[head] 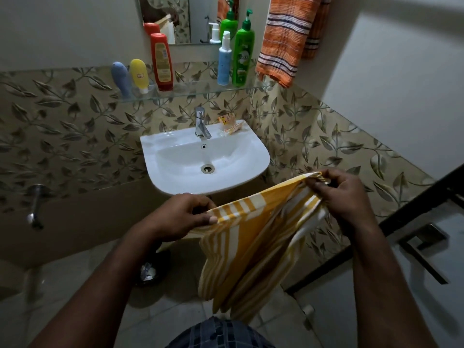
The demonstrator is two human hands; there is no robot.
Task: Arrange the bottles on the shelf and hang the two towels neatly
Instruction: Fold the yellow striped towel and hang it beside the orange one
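- The left hand (180, 214) is held palm down just below the front rim of the washbasin (155, 151). Its thumb presses flat on top and its fingers curl underneath, pinching the near edge of the yellow-and-white striped towel (251, 247).
- The right hand (344, 194) is held higher and further right, with its fingers bunched together and clamped on the towel's opposite top corner.
- The towel stretches between the two hands and hangs down in loose folds in front of the person, above the tiled floor.
- The glass shelf (200, 90) holds, from the left, a blue bottle (121, 76) and a yellow bottle (139, 74), both standing cap down. Next come a red bottle (162, 61), a white-and-blue pump bottle (224, 64) and a green pump bottle (243, 56).
- The bottles carry labels, but the writing is too blurred to read.
- An orange striped towel (283, 41) hangs on the wall just right of the shelf.
- A wall tap (35, 204) juts from the leaf-patterned tiles at far left.
- A mirror (180, 21) above the shelf reflects the bottles.
- A chrome faucet (200, 121) stands at the back of the basin, with a yellow soap packet (229, 125) beside it.
- A door handle (424, 249) is at far right.
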